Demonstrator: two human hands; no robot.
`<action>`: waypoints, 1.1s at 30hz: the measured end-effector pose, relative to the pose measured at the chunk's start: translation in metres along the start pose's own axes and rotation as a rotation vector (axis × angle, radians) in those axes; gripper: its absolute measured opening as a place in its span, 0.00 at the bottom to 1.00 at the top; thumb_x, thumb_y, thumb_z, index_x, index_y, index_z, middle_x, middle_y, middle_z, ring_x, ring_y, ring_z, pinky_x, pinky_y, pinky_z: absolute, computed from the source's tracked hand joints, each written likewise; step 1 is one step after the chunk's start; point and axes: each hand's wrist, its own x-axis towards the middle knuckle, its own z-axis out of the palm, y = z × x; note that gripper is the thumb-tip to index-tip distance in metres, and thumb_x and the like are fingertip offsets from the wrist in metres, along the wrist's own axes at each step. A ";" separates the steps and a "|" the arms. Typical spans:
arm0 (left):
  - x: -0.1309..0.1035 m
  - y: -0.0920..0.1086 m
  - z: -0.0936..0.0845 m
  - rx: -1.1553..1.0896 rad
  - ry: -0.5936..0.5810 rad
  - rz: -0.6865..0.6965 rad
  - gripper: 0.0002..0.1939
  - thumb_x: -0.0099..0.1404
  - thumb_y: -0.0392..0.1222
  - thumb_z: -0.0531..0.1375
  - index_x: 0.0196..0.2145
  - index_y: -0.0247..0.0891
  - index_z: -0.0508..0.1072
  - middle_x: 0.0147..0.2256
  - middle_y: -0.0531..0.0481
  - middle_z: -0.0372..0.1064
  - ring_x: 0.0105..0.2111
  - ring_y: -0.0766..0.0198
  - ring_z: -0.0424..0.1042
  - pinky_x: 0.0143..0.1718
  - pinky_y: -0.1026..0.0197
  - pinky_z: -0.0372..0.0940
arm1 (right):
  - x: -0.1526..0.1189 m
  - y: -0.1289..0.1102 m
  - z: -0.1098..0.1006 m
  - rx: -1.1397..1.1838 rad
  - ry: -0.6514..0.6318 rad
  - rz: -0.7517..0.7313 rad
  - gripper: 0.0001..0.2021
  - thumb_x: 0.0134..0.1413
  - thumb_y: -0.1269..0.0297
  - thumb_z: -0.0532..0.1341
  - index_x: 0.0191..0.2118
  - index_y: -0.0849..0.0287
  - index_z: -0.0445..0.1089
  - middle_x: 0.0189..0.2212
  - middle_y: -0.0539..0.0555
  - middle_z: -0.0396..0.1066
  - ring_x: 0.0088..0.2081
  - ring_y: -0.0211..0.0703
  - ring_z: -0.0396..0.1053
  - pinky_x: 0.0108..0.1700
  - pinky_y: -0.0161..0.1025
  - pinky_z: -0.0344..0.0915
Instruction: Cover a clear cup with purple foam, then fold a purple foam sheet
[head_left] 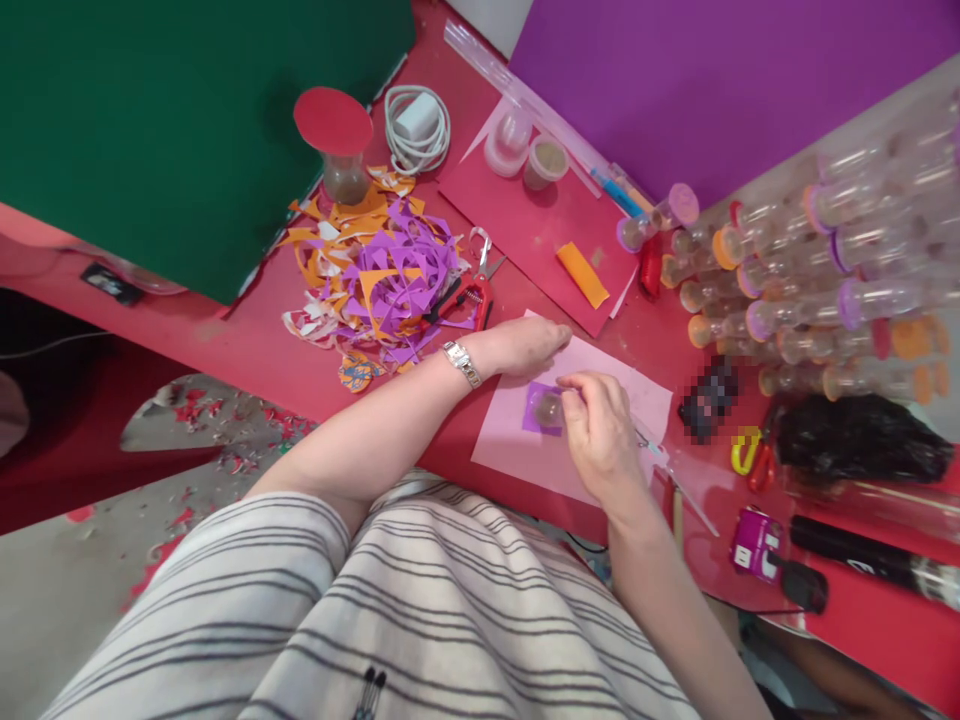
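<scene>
A small purple square [530, 410] lies on the pink sheet [501, 440], with the end of a clear tube [549, 409] holding grey-brown grains on it. My right hand [604, 435] is closed at the tube, thumb and fingers bent around its near side. The rest of the tube is hidden by that hand. My left hand [529, 345], below a metal wristwatch [460, 363], rests at the sheet's far edge. Its fingers are curled together, and whatever they hold is hidden. Left of it lie red-handled snips [476, 295]. Small scissors [651, 446] show beside my right wrist.
Purple and orange paper scraps [405, 265] are heaped left. Behind are a coiled white cable [417, 130], a cup of grains [546, 162] and an orange strip [583, 274]. Several stacked clear tubes [810, 310], yellow-handled scissors [746, 450] and a purple box [756, 543] stand right.
</scene>
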 end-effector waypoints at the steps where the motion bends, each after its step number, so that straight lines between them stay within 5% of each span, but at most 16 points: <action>1: -0.001 0.001 -0.001 -0.005 -0.003 -0.001 0.12 0.66 0.30 0.54 0.45 0.30 0.73 0.41 0.39 0.76 0.38 0.57 0.75 0.36 0.61 0.63 | 0.000 0.001 -0.004 0.036 -0.002 -0.001 0.14 0.69 0.57 0.48 0.47 0.55 0.67 0.43 0.60 0.70 0.47 0.51 0.68 0.50 0.50 0.65; 4: -0.003 0.003 -0.003 -0.018 0.001 -0.016 0.12 0.66 0.30 0.54 0.45 0.30 0.73 0.41 0.39 0.76 0.38 0.57 0.75 0.36 0.62 0.63 | 0.001 0.007 -0.017 0.062 0.013 -0.059 0.17 0.69 0.55 0.47 0.53 0.55 0.67 0.49 0.61 0.68 0.52 0.51 0.67 0.54 0.51 0.64; 8: -0.004 0.003 -0.001 -0.013 0.008 -0.008 0.11 0.66 0.31 0.54 0.45 0.30 0.72 0.42 0.39 0.76 0.38 0.57 0.75 0.36 0.62 0.63 | 0.009 0.022 -0.027 -0.056 -0.057 -0.362 0.22 0.67 0.48 0.49 0.57 0.56 0.64 0.53 0.63 0.65 0.54 0.54 0.64 0.55 0.53 0.63; 12: -0.002 0.002 0.000 0.012 0.015 0.003 0.12 0.65 0.30 0.54 0.45 0.30 0.72 0.43 0.40 0.76 0.41 0.57 0.74 0.39 0.62 0.64 | 0.015 0.031 -0.019 -0.053 -0.183 -0.575 0.17 0.68 0.54 0.49 0.50 0.57 0.67 0.44 0.60 0.69 0.45 0.50 0.65 0.47 0.48 0.66; 19: -0.001 0.001 -0.001 -0.008 -0.001 -0.007 0.14 0.65 0.29 0.53 0.47 0.29 0.72 0.44 0.40 0.76 0.41 0.57 0.74 0.38 0.61 0.64 | 0.011 0.025 -0.009 -0.082 -0.144 -0.475 0.09 0.67 0.63 0.49 0.39 0.55 0.66 0.34 0.56 0.67 0.37 0.48 0.62 0.40 0.45 0.62; 25: 0.000 -0.002 0.001 -0.035 -0.003 -0.012 0.14 0.63 0.29 0.55 0.46 0.32 0.72 0.42 0.41 0.76 0.38 0.58 0.74 0.36 0.62 0.64 | 0.006 0.013 0.001 -0.127 -0.021 -0.213 0.08 0.66 0.65 0.50 0.37 0.54 0.66 0.34 0.56 0.67 0.37 0.50 0.62 0.40 0.47 0.61; 33: 0.000 -0.003 -0.004 -0.027 0.028 0.022 0.13 0.64 0.30 0.52 0.43 0.30 0.72 0.39 0.42 0.76 0.36 0.60 0.74 0.38 0.63 0.66 | 0.009 0.008 0.003 -0.086 0.043 -0.187 0.14 0.67 0.59 0.50 0.48 0.59 0.67 0.42 0.61 0.70 0.43 0.52 0.66 0.47 0.49 0.66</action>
